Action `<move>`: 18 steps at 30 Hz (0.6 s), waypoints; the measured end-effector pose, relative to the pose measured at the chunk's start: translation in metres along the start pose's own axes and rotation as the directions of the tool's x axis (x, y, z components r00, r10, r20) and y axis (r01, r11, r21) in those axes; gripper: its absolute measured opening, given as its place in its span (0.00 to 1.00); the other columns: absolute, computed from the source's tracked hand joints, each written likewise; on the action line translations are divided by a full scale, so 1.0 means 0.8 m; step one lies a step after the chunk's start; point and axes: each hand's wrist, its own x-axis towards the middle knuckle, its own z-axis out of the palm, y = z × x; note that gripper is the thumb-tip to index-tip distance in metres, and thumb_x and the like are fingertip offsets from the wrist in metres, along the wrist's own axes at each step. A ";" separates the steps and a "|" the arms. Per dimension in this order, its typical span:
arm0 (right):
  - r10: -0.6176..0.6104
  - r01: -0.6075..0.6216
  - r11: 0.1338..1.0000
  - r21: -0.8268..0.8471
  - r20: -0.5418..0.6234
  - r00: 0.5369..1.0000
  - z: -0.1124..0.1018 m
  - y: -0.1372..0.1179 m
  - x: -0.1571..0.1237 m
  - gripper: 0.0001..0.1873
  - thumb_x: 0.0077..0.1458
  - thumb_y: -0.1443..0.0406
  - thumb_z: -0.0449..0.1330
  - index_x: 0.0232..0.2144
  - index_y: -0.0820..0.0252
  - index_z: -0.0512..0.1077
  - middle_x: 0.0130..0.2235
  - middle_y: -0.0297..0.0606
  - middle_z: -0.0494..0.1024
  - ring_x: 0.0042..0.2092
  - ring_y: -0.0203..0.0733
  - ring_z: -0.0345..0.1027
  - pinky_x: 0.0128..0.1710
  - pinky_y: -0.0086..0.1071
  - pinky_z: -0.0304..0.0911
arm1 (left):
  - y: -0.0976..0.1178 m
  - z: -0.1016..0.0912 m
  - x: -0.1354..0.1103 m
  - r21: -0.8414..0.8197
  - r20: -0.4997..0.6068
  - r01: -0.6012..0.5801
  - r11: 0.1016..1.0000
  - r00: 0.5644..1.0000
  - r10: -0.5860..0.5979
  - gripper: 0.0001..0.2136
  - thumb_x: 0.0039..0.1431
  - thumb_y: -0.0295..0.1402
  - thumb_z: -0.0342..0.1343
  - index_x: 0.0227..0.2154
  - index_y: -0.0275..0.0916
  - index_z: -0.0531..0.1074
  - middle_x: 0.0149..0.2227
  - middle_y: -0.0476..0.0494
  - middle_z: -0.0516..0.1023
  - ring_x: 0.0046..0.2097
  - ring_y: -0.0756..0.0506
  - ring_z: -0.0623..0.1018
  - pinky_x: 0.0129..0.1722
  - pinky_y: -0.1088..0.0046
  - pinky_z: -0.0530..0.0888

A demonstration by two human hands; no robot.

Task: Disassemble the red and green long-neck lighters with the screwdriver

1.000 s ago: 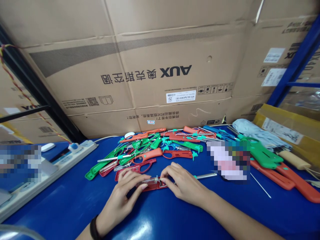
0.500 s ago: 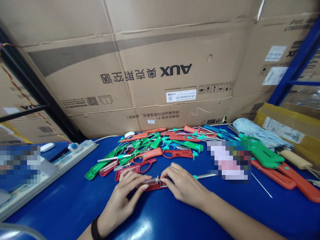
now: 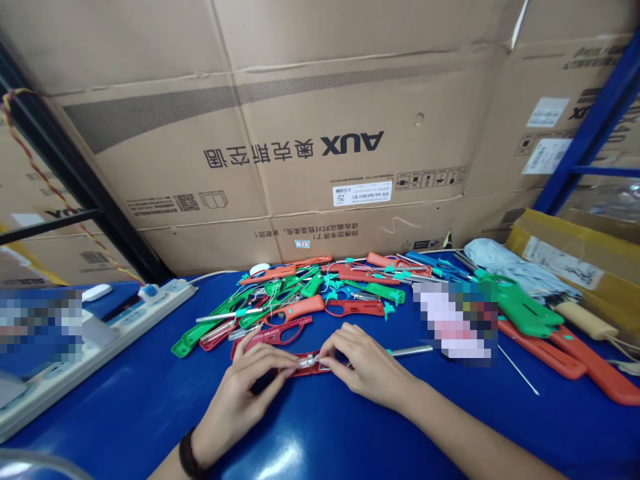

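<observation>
My left hand (image 3: 245, 387) and my right hand (image 3: 363, 363) meet over a red plastic lighter shell (image 3: 306, 366) lying flat on the blue table (image 3: 320, 433). Both hands pinch small clear and metal parts at the shell's middle, fingertips almost touching. A metal tube (image 3: 411, 350) sticks out to the right from under my right hand. Just behind lies a pile of red, green and orange lighter shells (image 3: 300, 300).
A white power strip (image 3: 100, 333) runs along the left. More green and orange shells (image 3: 540, 327) lie at the right beside a folded grey umbrella (image 3: 520, 273). A thin metal rod (image 3: 517, 370) lies loose. Large cardboard boxes (image 3: 300, 133) wall off the back.
Both hands have stayed on the red shell; the left fingers have closed in slightly toward the right fingertips. Nothing else has moved.
</observation>
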 end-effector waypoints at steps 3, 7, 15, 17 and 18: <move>-0.006 0.006 1.000 -0.001 0.011 1.000 0.002 0.001 0.001 0.02 0.58 0.68 0.57 0.34 0.59 0.70 0.36 0.35 0.75 0.40 0.39 0.64 0.43 0.32 0.59 | 0.001 0.000 0.001 0.012 0.008 0.017 1.000 1.000 -0.017 0.07 0.61 0.31 0.53 0.40 0.47 0.73 0.39 0.52 0.80 0.40 0.48 0.78 0.56 0.61 0.58; -0.024 0.025 1.000 -0.015 0.027 0.999 0.002 0.001 0.000 0.03 0.58 0.67 0.57 0.34 0.58 0.71 0.34 0.33 0.75 0.40 0.39 0.64 0.42 0.32 0.58 | 0.000 0.001 0.003 -0.003 0.046 0.067 0.998 0.997 -0.066 0.09 0.61 0.33 0.53 0.43 0.50 0.73 0.39 0.52 0.80 0.41 0.46 0.76 0.55 0.59 0.61; -0.009 0.009 0.999 -0.035 0.007 1.000 0.004 0.004 -0.002 0.04 0.58 0.64 0.57 0.32 0.57 0.71 0.34 0.34 0.73 0.40 0.38 0.63 0.46 0.35 0.56 | -0.002 0.004 0.005 -0.122 0.059 0.159 0.980 0.987 -0.153 0.08 0.59 0.36 0.55 0.41 0.49 0.75 0.38 0.49 0.79 0.41 0.45 0.76 0.44 0.66 0.72; -0.007 0.007 0.999 -0.043 0.008 1.000 0.003 0.003 -0.003 0.04 0.58 0.64 0.57 0.33 0.57 0.71 0.34 0.34 0.72 0.40 0.38 0.63 0.46 0.35 0.56 | -0.002 0.005 0.006 -0.152 0.055 0.161 0.975 0.986 -0.154 0.08 0.59 0.36 0.55 0.41 0.49 0.76 0.39 0.49 0.79 0.41 0.46 0.77 0.43 0.67 0.74; -0.007 0.007 0.999 -0.045 0.003 1.000 0.002 0.002 -0.003 0.04 0.58 0.64 0.57 0.33 0.58 0.71 0.35 0.34 0.72 0.40 0.38 0.63 0.45 0.35 0.56 | -0.002 0.004 0.005 -0.153 0.049 0.150 0.977 0.988 -0.144 0.08 0.59 0.36 0.55 0.41 0.49 0.76 0.39 0.49 0.79 0.42 0.46 0.77 0.43 0.67 0.74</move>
